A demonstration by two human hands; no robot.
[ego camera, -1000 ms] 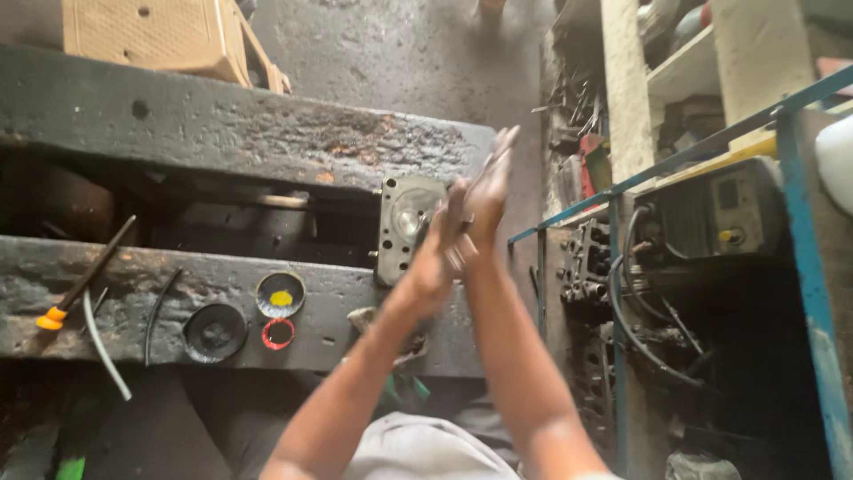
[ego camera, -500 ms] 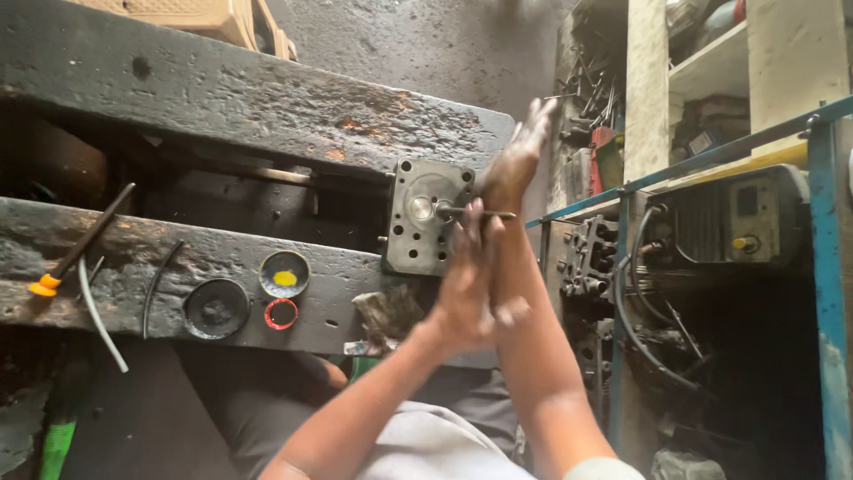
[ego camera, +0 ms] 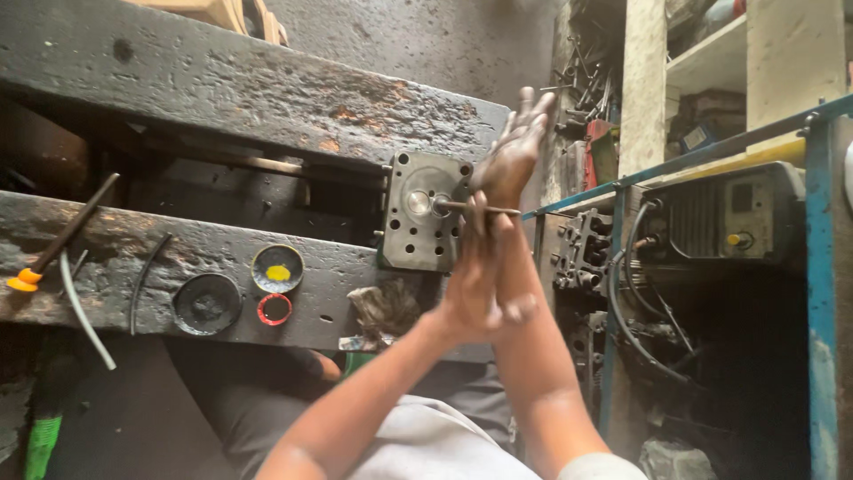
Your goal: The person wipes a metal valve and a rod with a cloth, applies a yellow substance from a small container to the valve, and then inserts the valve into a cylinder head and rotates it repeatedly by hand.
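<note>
A grey metal cylinder head (ego camera: 418, 231) with several holes stands upright on the dark workbench (ego camera: 222, 89). A thin metal rod (ego camera: 455, 206) sticks out of its round middle opening towards me. My left hand (ego camera: 471, 289) and my right hand (ego camera: 515, 156) press flat against each other with the rod held between the palms. The right hand sits further forward, its fingers reaching past the head's right edge. The left hand lies lower, nearer my body.
On the near beam lie a small tin with yellow paste (ego camera: 277, 268), a red ring (ego camera: 274, 308), a black disc (ego camera: 206, 304), an orange-handled screwdriver (ego camera: 53, 244) and a dirty rag (ego camera: 384, 311). A blue metal frame (ego camera: 822, 267) and a grey machine (ego camera: 737, 218) with cables stand at the right.
My palms have slid against each other around the rod: the right hand has moved forward and the left hand back. The view has shifted slightly.
</note>
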